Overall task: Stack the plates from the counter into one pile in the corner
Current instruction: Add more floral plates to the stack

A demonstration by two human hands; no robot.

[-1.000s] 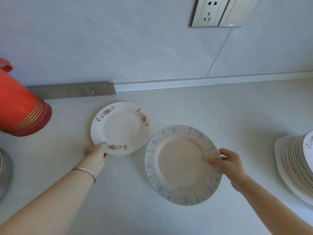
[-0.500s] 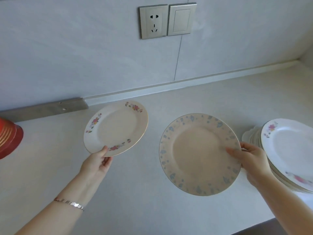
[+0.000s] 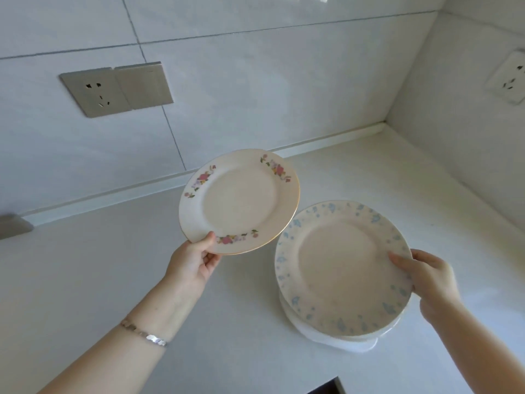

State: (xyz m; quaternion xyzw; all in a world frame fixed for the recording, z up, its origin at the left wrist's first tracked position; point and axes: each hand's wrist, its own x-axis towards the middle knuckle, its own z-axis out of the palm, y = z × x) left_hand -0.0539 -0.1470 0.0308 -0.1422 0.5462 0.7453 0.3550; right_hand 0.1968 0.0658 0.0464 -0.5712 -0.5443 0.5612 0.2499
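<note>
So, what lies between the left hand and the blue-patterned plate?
Only bare counter: the head view shows a pale strip of it between the left hand and the blue-patterned plate, just below the flowered plate that hand holds.

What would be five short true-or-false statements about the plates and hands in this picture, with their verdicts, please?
1. The left hand holds the pink-flowered plate by its near rim. True.
2. The blue-patterned plate is over the pile of plates near the corner. True.
3. The right hand is empty and away from every plate. False: it has a grip on the right rim of the blue-patterned plate.
4. The pink-flowered plate lies flat on the counter. False: it is held up, tilted, above the counter.
5. A wall socket sits on the back wall, left of both plates. True.
</note>
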